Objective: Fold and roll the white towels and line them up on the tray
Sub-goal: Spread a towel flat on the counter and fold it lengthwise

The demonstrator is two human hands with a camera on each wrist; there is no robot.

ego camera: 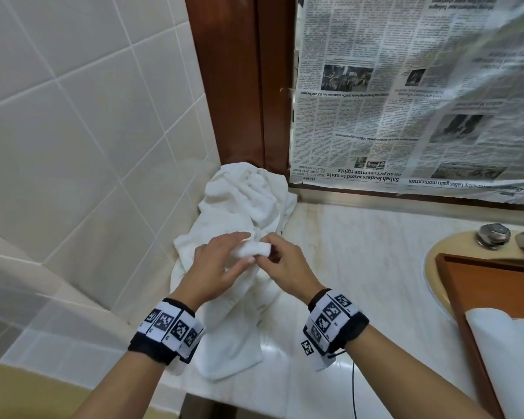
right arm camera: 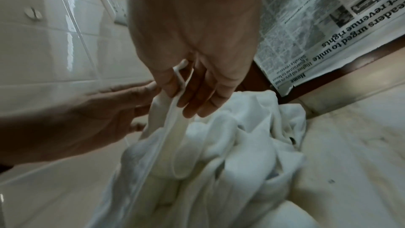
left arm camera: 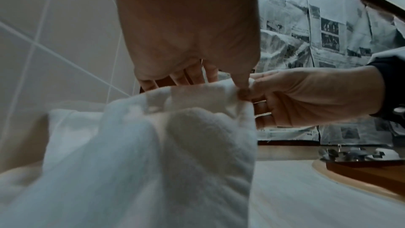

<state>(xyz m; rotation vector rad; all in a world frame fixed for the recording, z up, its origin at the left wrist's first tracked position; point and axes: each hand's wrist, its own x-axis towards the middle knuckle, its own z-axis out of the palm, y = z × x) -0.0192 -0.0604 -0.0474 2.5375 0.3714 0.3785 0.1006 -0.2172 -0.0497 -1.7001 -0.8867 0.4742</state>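
Observation:
A heap of crumpled white towels [ego camera: 248, 195] lies in the counter's back left corner against the tiled wall. Over the heap, my left hand [ego camera: 221, 261] and right hand [ego camera: 285, 264] meet and both pinch one folded edge of a white towel [ego camera: 254, 250], which hangs down between them. In the left wrist view my left hand's [left arm camera: 190, 32] thumb presses the hem of the towel [left arm camera: 153, 145] beside my right hand [left arm camera: 306, 96]. In the right wrist view my right hand [right arm camera: 197, 41] pinches the hem of the towel [right arm camera: 219, 153]. A brown wooden tray [ego camera: 466, 285] at the right holds one white towel [ego camera: 511, 358].
The tray rests over a beige sink [ego camera: 433, 261] with a chrome tap [ego camera: 493, 234] behind it. A newspaper-covered panel [ego camera: 406, 101] and wooden frame [ego camera: 239, 86] stand at the back. A tiled wall [ego camera: 73, 131] closes the left. The marble counter [ego camera: 360, 267] lies between towels and sink.

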